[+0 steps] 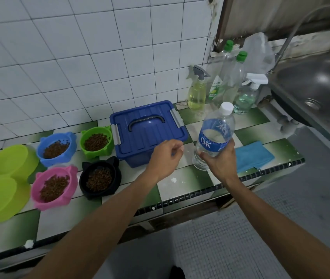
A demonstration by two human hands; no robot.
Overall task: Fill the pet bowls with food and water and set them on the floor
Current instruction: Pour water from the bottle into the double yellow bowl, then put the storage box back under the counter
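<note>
On a green-and-white tiled counter [182,190] sit four bowls of kibble: a blue bowl [59,161], green bowl [97,153], pink bowl [37,182] and black bowl [85,179]. Left of them stand two empty lime bowls [8,158]. The right hand [222,164] grips one capped water bottle [214,137] beside a closed blue box [150,133]. The left hand [165,158] hovers by the box, fingers loosely curled, holding nothing.

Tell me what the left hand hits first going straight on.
Most likely the water bottle, gripped by the right hand; the left hand points up-right past the corner of the blue box. Depth is unclear.
</note>
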